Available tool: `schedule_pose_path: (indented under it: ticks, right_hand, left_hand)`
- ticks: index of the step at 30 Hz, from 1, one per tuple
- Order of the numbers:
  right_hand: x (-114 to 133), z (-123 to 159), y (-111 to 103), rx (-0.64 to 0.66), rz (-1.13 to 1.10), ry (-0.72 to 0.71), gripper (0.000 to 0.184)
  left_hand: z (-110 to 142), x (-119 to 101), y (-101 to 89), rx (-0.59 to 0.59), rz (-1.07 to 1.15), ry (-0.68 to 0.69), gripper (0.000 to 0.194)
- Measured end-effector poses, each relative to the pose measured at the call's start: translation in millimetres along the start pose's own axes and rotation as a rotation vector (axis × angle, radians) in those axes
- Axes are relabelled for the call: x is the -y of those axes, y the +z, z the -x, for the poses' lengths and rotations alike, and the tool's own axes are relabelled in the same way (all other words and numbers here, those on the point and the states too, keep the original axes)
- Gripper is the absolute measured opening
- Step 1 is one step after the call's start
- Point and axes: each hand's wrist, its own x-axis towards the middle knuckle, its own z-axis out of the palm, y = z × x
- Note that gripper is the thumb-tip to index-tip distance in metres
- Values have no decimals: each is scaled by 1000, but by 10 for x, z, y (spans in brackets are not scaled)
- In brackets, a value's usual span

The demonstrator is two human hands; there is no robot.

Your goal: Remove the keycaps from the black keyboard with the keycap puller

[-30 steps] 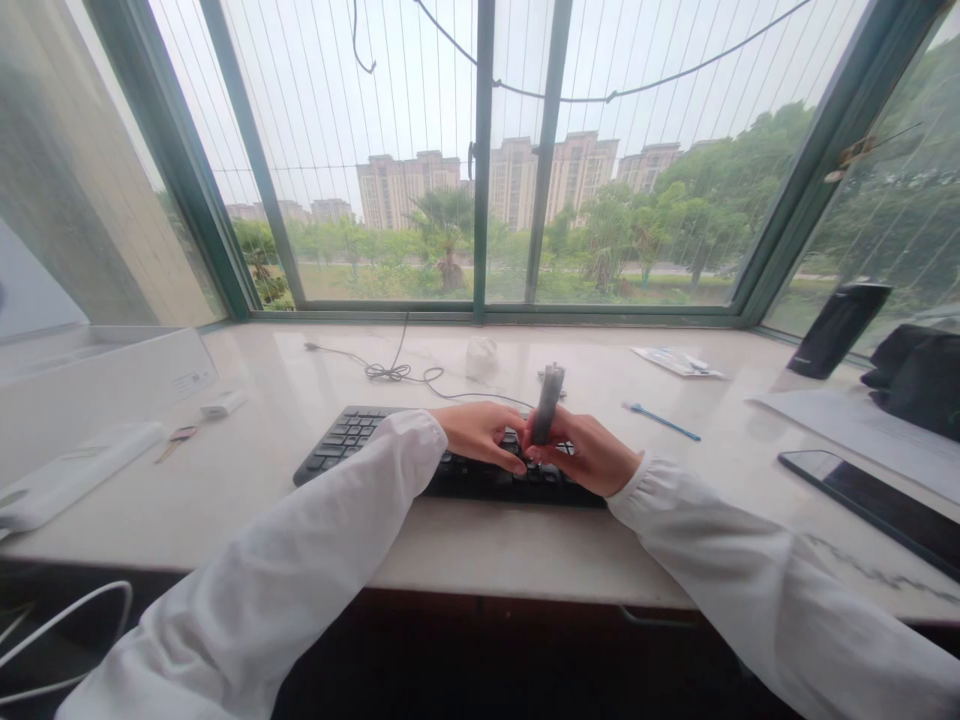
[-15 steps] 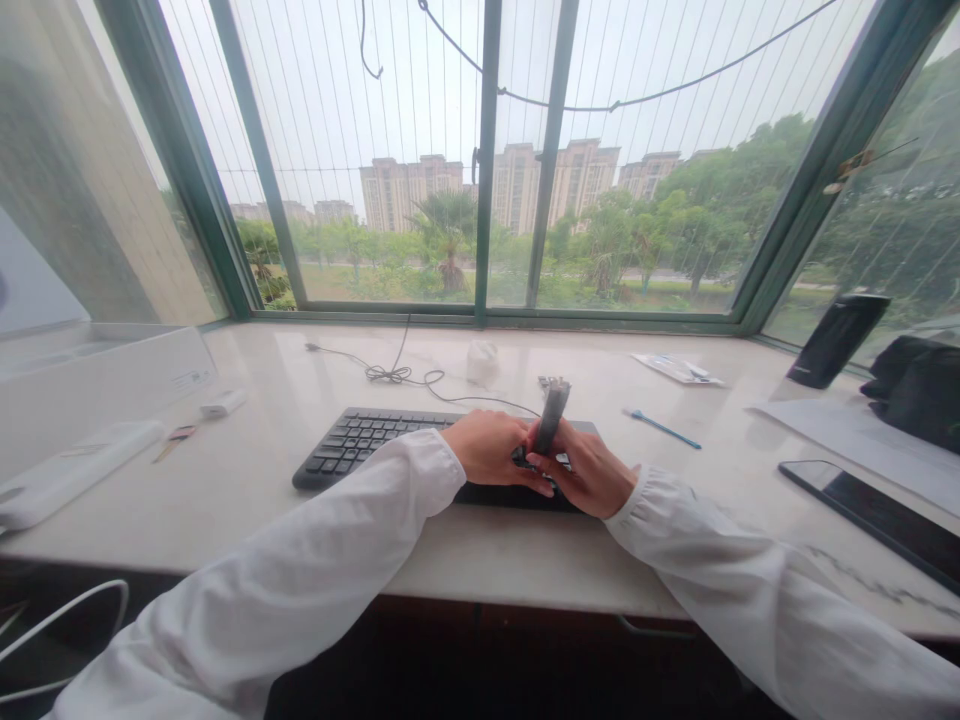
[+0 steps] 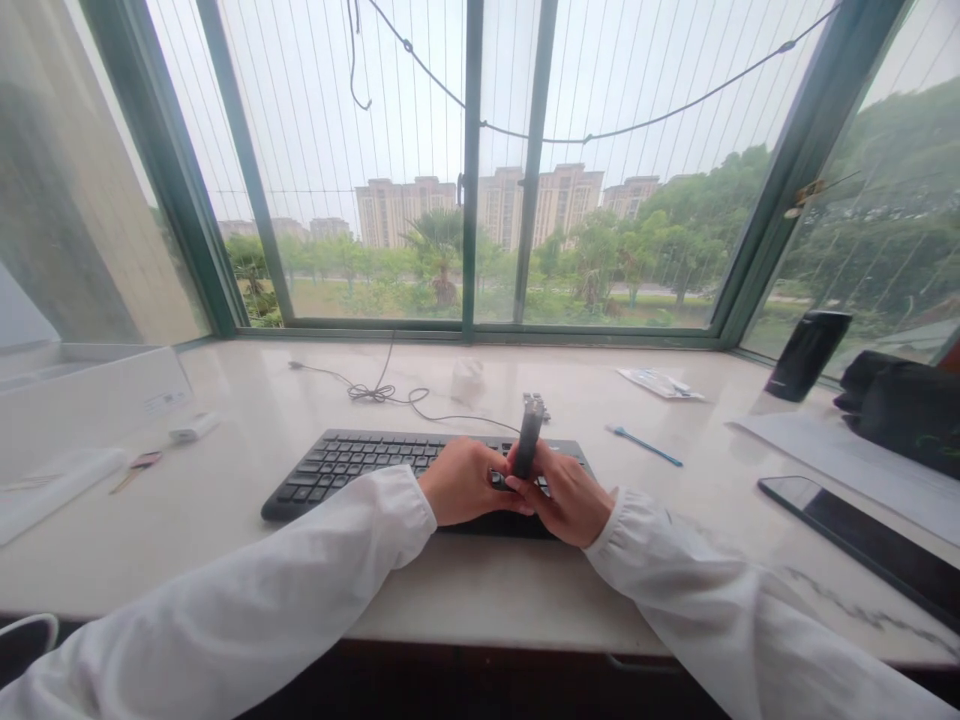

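Note:
A black keyboard [image 3: 337, 470] lies on the pale desk, with both hands over its right half. My right hand [image 3: 574, 497] is closed around a dark, narrow, brush-like tool [image 3: 529, 440], which points up and away from me. Fingers hide its lower end. My left hand [image 3: 463, 482] rests at the keys right beside it, fingers curled and thumb stretched towards the right hand. Whatever its fingertips pinch, if anything, is hidden. Just behind the tool's tip, a few small loose pieces [image 3: 546, 412] lie at the keyboard's far edge.
A coiled cable [image 3: 371, 392] and a whitish lump [image 3: 468, 378] lie behind the keyboard. To the right are a blue stick [image 3: 646, 447], a plastic packet [image 3: 660, 384], a phone [image 3: 847, 535], paper [image 3: 847, 465] and a black cylinder [image 3: 810, 355]. A white box [image 3: 112, 395] stands left.
The whole view has shifted, placing the desk slightly lower and further left in the picture. Both hands keep nearly the same pose over the keyboard, and the right still holds the dark tool.

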Motion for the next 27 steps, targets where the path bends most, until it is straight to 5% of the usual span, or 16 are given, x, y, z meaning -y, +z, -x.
schedule_pose_path:
  ticks: [27]
  right_hand:
    - [-39, 10, 39, -20, 48, -27, 8]
  left_hand:
    - [41, -167, -32, 22, -115, 62, 12]
